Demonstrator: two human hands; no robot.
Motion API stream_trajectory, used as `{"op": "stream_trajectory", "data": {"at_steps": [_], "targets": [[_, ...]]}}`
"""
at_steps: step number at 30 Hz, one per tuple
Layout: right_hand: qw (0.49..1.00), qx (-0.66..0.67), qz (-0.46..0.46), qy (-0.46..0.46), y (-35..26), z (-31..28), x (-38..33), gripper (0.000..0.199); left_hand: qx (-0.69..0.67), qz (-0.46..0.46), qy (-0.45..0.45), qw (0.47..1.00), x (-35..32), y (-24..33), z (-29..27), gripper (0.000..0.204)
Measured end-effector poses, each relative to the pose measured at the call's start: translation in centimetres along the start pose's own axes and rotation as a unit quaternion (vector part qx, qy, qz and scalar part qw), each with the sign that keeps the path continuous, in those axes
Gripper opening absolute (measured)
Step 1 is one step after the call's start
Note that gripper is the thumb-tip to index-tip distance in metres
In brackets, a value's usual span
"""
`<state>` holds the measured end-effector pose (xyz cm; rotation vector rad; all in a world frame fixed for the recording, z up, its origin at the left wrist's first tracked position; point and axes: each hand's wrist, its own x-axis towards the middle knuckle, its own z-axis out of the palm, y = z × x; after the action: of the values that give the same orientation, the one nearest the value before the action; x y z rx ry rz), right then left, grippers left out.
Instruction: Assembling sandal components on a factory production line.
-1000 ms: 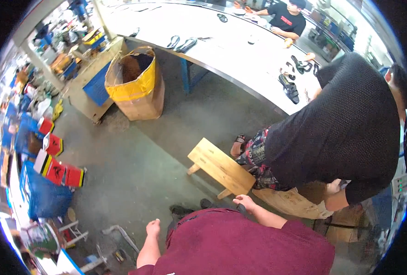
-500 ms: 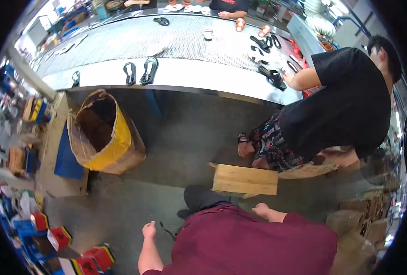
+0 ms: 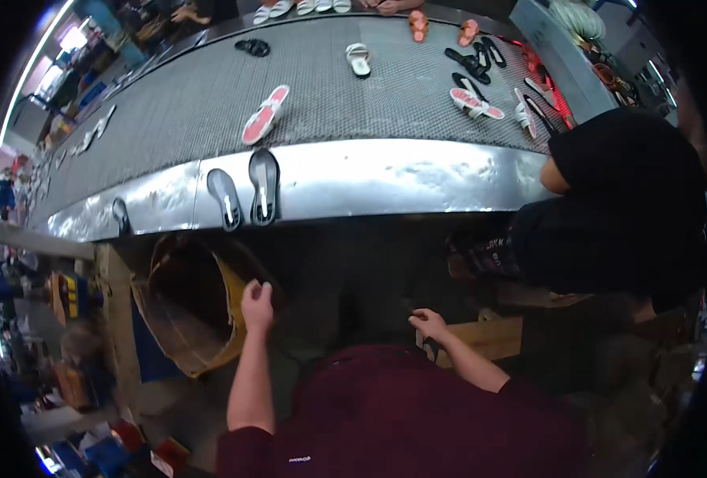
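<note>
My left hand (image 3: 258, 307) is raised over the floor beside the rim of a large brown and yellow bin (image 3: 234, 299). Its fingers are loosely bent, slightly apart, and nothing shows in them. My right hand (image 3: 428, 323) hangs in front of a low wooden stool (image 3: 489, 338), fingers half curled and seemingly bare. Beyond my hands, on the metal edge of a conveyor table, lie a black sandal sole (image 3: 264, 187), a similar sole (image 3: 225, 199) and a smaller dark one (image 3: 121, 216). A white sandal with a pink footbed (image 3: 266, 116) rests on the mesh belt (image 3: 186, 111).
Black sandals (image 3: 471, 62), orange sandals (image 3: 418, 26) and a white slide (image 3: 358, 60) lie farther along the belt. At the right a person in black (image 3: 632, 199) is close to the table. Red boxes (image 3: 170, 456) stand at the lower left.
The view has come nearer the table, which now looks larger and lower. Both my hands have risen forward, the left one now beside the bin. The co-worker's hand is no longer visible.
</note>
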<state>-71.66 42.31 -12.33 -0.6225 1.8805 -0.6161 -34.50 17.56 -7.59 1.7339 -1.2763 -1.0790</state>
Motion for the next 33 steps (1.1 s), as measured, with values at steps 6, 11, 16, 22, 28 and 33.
{"op": "stream_trajectory", "data": {"at_steps": [6, 11, 16, 22, 28, 33], "targets": [[0.992, 0.048, 0.047, 0.109, 1.6, -1.3, 0.8, 0.039, 0.2, 0.145, 0.021, 0.969, 19.5, 13.5, 7.6, 0.07], [0.969, 0.124, 0.159, 0.142, 4.4, -3.0, -1.4, 0.036, 0.304, 0.16, 0.011, 0.939, 30.7, 18.7, 13.7, 0.098], [0.933, 0.248, 0.168, 0.201, -3.4, -2.6, -1.6, 0.042, 0.51, 0.157, -0.034, 0.845, 37.7, 21.8, 18.1, 0.116], [0.953, 0.072, 0.182, 0.233, -11.1, -3.6, 1.3, 0.048, 0.45, 0.234, -0.061, 0.859, 44.2, 18.2, 20.2, 0.107], [0.936, -0.178, -0.124, 0.278, -26.6, -14.1, 9.2, 0.055, 0.342, 0.261, -0.229, 0.873, 40.4, 25.9, 21.9, 0.085], [0.807, -0.297, -0.431, 0.272, -42.9, -18.8, 18.7, 0.072, 0.357, 0.235, -0.488, 0.761, 27.8, 35.0, 25.2, 0.09]]}}
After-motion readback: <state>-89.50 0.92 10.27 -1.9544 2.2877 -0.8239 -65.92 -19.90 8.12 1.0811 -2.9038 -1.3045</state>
